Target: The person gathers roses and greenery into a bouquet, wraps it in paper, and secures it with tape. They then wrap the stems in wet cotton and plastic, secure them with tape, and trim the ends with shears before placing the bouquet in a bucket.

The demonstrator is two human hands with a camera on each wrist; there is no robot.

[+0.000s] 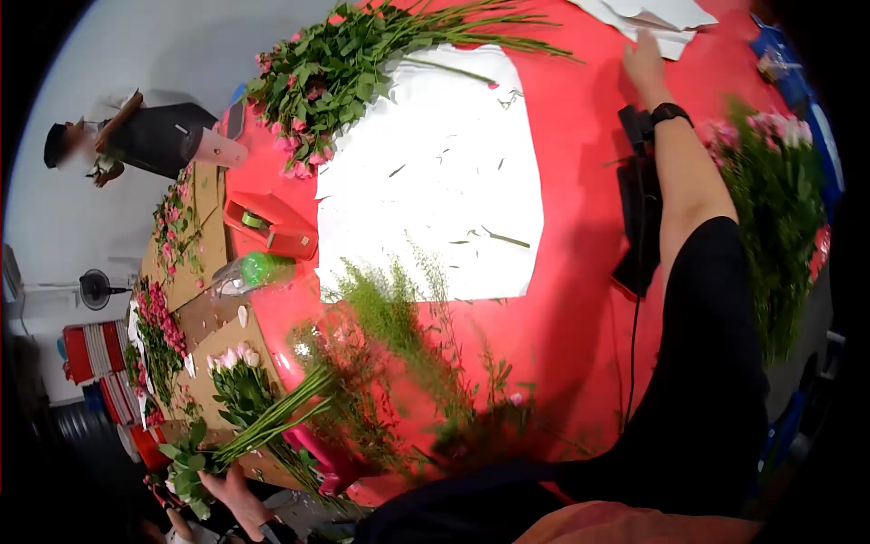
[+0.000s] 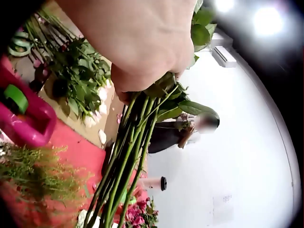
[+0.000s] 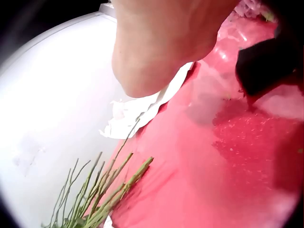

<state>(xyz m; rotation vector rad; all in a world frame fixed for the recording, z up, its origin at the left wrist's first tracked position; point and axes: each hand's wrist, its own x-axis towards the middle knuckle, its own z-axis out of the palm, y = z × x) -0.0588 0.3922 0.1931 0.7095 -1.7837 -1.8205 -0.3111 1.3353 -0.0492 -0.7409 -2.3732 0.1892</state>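
My left hand (image 1: 234, 494) grips a bunch of green stems (image 1: 276, 415) just below the leaves at the lower left; in the left wrist view the hand (image 2: 147, 52) wraps round the stems (image 2: 128, 156). At the far top right, my right hand (image 1: 645, 68) reaches to white paper (image 1: 675, 41). In the right wrist view that hand (image 3: 161, 47) covers part of the paper (image 3: 137, 114), and its fingers are hidden. A white sheet (image 1: 435, 190) with leaf scraps lies mid-table.
Pink roses (image 1: 317, 86) lie above the sheet. A red tape dispenser (image 1: 272, 227) and green-capped bottle (image 1: 254, 272) are left of it. Wispy greenery (image 1: 390, 317) lies nearer me. A black device (image 1: 639, 218) and a flower bunch (image 1: 775, 199) are right. A person (image 1: 149, 136) stands beyond.
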